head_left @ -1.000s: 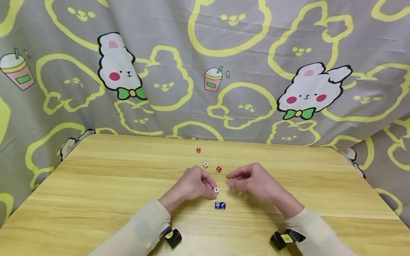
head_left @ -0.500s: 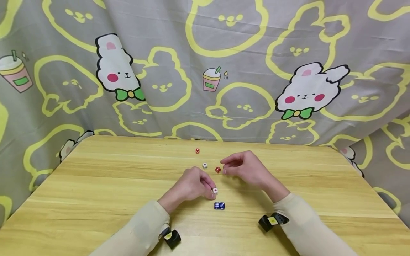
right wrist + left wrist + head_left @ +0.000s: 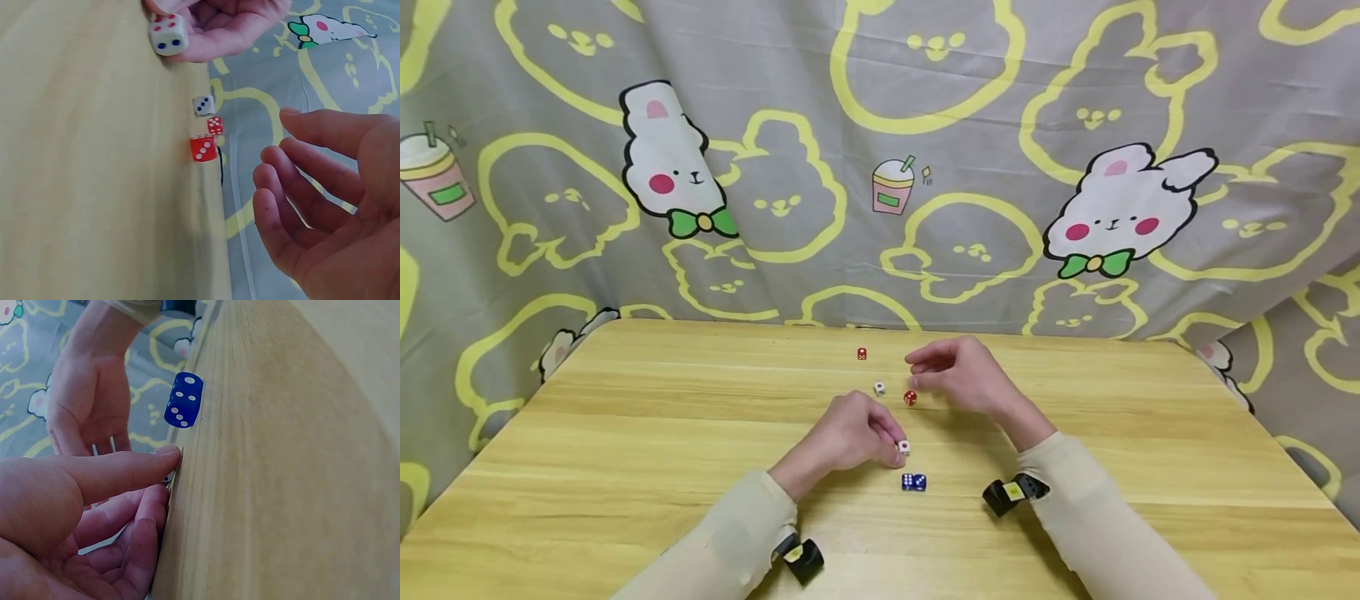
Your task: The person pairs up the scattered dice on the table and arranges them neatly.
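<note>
My left hand pinches a white die between thumb and fingers, low at the tabletop; the right wrist view shows this white die at its fingertips. Just in front of it, nearer me, two blue dice sit side by side. My right hand hovers over the table with loosely bent, parted fingers and nothing in them. Its fingertips are just beyond a red die. To the left of that red die lies another white die. A second red die is farther back.
The dice are on a light wooden table. A grey curtain with yellow outlines and cartoon rabbits hangs behind its far edge and along both sides. Black wrist cameras are strapped to both forearms.
My right hand has moved left and away from me, from right of the held white die to just beyond the nearer red die. My left hand keeps its pinch in place.
</note>
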Available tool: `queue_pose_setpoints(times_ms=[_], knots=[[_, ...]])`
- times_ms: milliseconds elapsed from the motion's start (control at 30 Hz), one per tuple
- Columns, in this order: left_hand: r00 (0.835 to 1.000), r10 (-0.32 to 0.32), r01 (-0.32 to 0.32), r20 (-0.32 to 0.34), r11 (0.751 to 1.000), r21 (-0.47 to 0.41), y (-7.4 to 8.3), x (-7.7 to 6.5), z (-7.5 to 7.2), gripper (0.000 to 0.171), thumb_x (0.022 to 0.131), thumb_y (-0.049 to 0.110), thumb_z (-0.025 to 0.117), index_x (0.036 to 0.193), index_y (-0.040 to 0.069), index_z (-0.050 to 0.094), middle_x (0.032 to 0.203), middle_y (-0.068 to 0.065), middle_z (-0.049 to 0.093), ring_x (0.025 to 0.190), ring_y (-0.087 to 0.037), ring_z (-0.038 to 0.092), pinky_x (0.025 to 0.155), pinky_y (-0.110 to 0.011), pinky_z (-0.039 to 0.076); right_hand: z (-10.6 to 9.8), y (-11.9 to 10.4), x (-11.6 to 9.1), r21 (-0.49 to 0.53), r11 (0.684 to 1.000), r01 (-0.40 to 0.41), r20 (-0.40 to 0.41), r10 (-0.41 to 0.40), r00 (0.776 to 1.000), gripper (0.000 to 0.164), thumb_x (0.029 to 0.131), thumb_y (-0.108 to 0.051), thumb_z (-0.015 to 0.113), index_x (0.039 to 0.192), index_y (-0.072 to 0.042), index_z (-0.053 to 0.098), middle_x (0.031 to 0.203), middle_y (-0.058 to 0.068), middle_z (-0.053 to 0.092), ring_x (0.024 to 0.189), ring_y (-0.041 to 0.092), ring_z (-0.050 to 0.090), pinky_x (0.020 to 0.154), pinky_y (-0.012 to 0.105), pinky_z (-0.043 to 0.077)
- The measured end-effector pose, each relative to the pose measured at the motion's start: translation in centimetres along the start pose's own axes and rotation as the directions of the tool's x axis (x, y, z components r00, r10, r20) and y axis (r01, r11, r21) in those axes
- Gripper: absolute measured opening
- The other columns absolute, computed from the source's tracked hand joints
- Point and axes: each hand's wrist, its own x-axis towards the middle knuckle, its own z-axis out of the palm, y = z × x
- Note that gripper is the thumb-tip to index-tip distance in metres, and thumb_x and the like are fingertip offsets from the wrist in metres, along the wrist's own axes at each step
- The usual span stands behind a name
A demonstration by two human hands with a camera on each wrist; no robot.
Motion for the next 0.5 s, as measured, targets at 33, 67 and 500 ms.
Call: queue_pose_setpoints(times_ms=[33,67,500], knots=[[1.000,0.000,0.000,-0.002,1.000,0.002,0.0,0.0,0.0,0.019,0.073,0.006,0.095,0.082,0.013,0.081,0.073,0.002,0.075,0.069,-0.011,0.066,0.073,-0.027,0.050,0.0,-0.1,0.2,0.001,1.000,0.003,0.000,-0.003,1.000,0.033,0.093,-0.016,0.082,0.124,-0.004,0.077,0.105,0.008,0.081,0.095,0.016,0.074,0.087,0.030,0.057],[1.000,-0.001,0.001,-0.004,1.000,0.003,0.0,0.0,0.0,0.019,0.073,0.006,0.095,0.082,0.013,0.081,0.073,0.002,0.075,0.069,-0.011,0.066,0.073,-0.027,0.050,0.1,-0.2,0.3,-0.002,1.000,0.005,0.000,-0.005,1.000,0.033,0.093,-0.016,0.082,0.124,-0.005,0.077,0.105,0.007,0.081,0.096,0.015,0.074,0.088,0.030,0.057],[1.000,-0.002,0.002,-0.003,1.000,-0.004,-0.1,0.1,0.0,0.018,0.074,0.006,0.095,0.082,0.013,0.081,0.072,0.003,0.075,0.069,-0.011,0.067,0.075,-0.027,0.050,1.2,-0.8,2.4,-0.004,0.997,0.072,0.049,-0.072,0.996,0.032,0.092,-0.016,0.083,0.122,-0.006,0.078,0.107,0.006,0.081,0.097,0.017,0.073,0.089,0.031,0.057]])
